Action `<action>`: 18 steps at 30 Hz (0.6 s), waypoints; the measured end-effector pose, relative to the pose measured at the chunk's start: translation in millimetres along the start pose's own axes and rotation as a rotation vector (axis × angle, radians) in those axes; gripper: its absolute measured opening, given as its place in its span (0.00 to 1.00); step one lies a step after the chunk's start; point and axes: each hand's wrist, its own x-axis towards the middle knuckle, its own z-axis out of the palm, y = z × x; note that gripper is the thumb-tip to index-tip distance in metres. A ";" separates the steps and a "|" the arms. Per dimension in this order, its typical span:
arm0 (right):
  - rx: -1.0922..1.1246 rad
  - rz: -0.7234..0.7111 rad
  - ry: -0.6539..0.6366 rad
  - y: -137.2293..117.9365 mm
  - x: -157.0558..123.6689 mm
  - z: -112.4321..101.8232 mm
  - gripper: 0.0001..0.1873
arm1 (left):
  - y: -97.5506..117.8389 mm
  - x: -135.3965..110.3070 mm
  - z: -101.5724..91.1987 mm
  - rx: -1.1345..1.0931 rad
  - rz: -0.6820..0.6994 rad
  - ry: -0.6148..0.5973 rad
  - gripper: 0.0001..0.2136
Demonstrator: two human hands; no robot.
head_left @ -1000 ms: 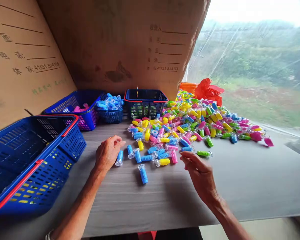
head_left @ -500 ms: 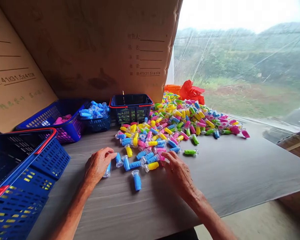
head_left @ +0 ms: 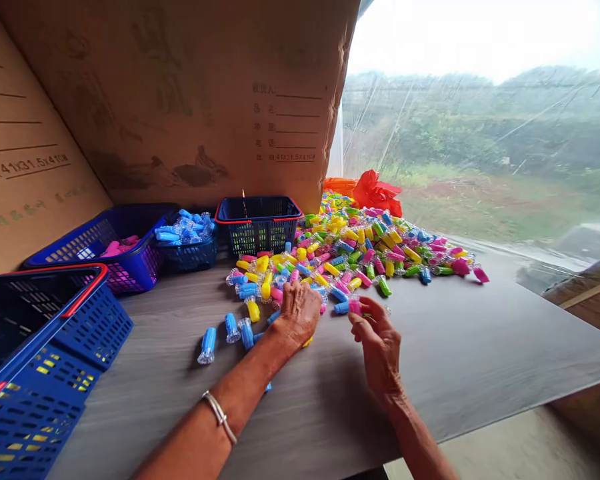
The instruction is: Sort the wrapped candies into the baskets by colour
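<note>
A heap of small plastic capsule toys (head_left: 360, 250) in pink, yellow, blue and green covers the back of a grey table (head_left: 470, 353). My left hand (head_left: 298, 310) reaches across into the near edge of the heap, fingers curled down over several pieces; what it holds is hidden. My right hand (head_left: 377, 330) pinches a pink piece (head_left: 355, 306) just right of it. Loose blue pieces (head_left: 207, 343) lie to the left of both hands.
Blue baskets stand at the left: a large one (head_left: 40, 360) close by, one with pink pieces (head_left: 120, 250), a small one with blue pieces (head_left: 187, 237), a dark one (head_left: 257, 223). Cardboard boxes (head_left: 180, 100) rise behind. An orange bag (head_left: 375, 190) lies by a plastic-sheeted window.
My left hand let go of the blue piece and moved right into the heap. My right hand lifted a pink piece. The view shifted slightly right.
</note>
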 end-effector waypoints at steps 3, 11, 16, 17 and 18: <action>0.219 0.105 0.057 -3.2 5.7 -4.7 0.24 | -10.1 -3.1 11.2 -0.043 0.002 0.019 0.07; 0.340 0.073 0.137 -1.4 12.6 -18.7 0.21 | 21.8 -0.8 -21.6 0.364 0.086 -0.138 0.09; 0.152 -0.113 0.565 24.9 9.6 -143.8 0.18 | 34.7 -29.2 -102.0 0.455 -0.250 -0.004 0.10; 0.116 -0.130 0.672 34.8 2.0 -174.1 0.17 | 30.4 -40.5 -118.2 0.378 -0.343 0.039 0.12; 0.087 -0.111 0.768 45.6 -8.6 -200.8 0.16 | 24.7 -52.8 -131.9 0.303 -0.425 0.091 0.14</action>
